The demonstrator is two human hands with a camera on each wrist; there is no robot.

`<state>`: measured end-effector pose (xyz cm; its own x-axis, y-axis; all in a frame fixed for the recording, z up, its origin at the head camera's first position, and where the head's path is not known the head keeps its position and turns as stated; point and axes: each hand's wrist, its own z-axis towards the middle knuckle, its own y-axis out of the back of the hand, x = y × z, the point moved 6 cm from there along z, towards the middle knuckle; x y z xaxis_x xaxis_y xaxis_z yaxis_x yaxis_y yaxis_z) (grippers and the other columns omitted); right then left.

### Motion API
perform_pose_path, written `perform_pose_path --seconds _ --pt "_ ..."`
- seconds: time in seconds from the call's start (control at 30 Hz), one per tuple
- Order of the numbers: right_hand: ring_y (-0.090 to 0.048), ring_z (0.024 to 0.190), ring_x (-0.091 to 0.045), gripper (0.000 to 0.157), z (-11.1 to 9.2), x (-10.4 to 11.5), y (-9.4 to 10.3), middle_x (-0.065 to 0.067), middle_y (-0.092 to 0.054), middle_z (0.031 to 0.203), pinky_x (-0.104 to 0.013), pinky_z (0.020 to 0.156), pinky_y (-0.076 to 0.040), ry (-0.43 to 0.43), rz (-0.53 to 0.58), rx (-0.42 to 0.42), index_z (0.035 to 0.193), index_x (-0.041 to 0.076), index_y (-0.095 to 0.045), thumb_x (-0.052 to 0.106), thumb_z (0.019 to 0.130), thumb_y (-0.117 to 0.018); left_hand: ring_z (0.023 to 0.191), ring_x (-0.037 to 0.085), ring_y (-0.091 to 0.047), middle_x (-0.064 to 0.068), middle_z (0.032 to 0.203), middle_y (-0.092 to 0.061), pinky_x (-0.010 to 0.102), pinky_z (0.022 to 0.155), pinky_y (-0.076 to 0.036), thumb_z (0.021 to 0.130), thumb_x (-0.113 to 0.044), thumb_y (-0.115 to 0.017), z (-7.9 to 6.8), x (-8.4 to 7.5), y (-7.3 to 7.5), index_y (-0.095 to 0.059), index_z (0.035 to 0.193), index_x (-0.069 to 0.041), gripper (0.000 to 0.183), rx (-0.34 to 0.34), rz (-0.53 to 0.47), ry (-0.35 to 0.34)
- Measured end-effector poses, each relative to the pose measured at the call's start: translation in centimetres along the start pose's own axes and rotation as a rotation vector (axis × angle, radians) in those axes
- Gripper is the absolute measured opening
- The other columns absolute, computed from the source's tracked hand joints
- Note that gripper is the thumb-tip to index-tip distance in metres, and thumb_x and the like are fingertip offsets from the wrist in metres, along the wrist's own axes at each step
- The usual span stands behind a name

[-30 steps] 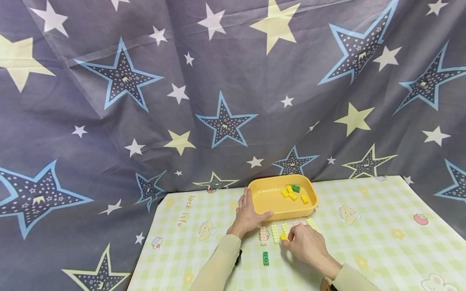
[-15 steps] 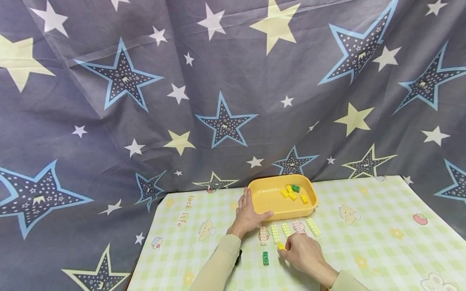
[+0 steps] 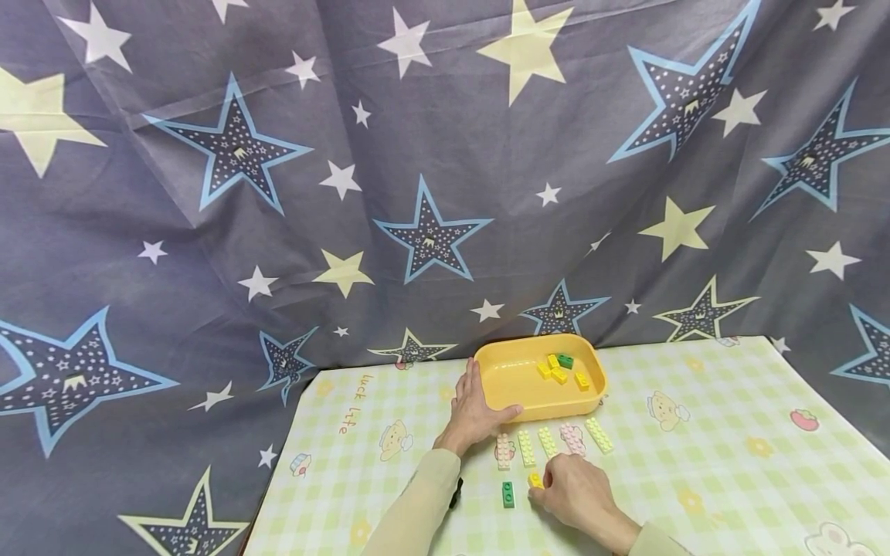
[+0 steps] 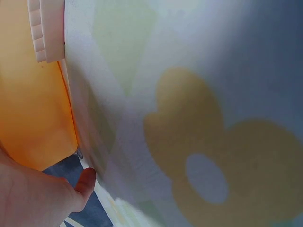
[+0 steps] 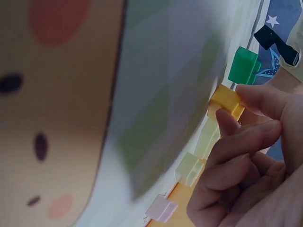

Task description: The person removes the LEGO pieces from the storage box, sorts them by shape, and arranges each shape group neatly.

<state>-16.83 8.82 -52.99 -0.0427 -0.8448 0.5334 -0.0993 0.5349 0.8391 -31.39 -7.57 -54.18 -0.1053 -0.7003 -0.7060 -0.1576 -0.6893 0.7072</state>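
Observation:
A small yellow toy brick (image 3: 535, 479) is pinched between the thumb and fingers of my right hand (image 3: 577, 491), low over the tablecloth. Just left of it lies a green brick (image 3: 507, 494) with two studs, seen beyond the yellow one in the right wrist view. My left hand (image 3: 476, 413) rests against the left end of a yellow tray (image 3: 497, 405), thumb along its front wall and fingers up the side. Inside the tray are several yellow bricks (image 3: 559, 375) and a green brick (image 3: 565, 361).
Between tray and right hand runs a row of longer pastel bricks: a pink one (image 3: 504, 452), a pale yellow one (image 3: 526, 448), another pale yellow one (image 3: 547, 442), a second pink one (image 3: 572, 439) and a pale green-yellow one (image 3: 599, 435). A star-patterned curtain (image 3: 514, 201) hangs behind the table.
My right hand has drawn the yellow brick toward the table's front, from the pastel row to beside the green brick. My left hand stays at the tray.

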Motion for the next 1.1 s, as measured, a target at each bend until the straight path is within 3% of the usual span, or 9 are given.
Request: perform_pose_path --seconds 0.57,1.1 --pt "-0.044 0.052 -0.009 0.042 -0.1 0.0 -0.1 0.009 -0.053 0.055 -0.021 0.049 -0.033 0.054 0.009 -0.047 0.058 0.021 -0.063 0.037 0.082 -0.093 0.172 0.038 -0.015 0.008 0.187 -0.004 0.068 0.137 -0.018 0.085 -0.061 -0.087 -0.1 0.1 -0.1 -0.003 0.177 -0.010 0.134 0.001 -0.005 -0.009" --pt "-0.052 0.059 -0.013 0.036 1.9 -1.1 4.7 0.006 -0.061 0.065 -0.027 0.054 -0.039 -0.036 0.035 -0.050 0.065 0.020 -0.068 0.038 0.089 -0.089 0.172 0.037 -0.013 0.007 0.188 -0.001 0.068 0.138 -0.016 0.087 -0.062 -0.085 0.1 0.2 -0.1 -0.001 0.177 -0.011 0.133 0.016 -0.004 -0.015"
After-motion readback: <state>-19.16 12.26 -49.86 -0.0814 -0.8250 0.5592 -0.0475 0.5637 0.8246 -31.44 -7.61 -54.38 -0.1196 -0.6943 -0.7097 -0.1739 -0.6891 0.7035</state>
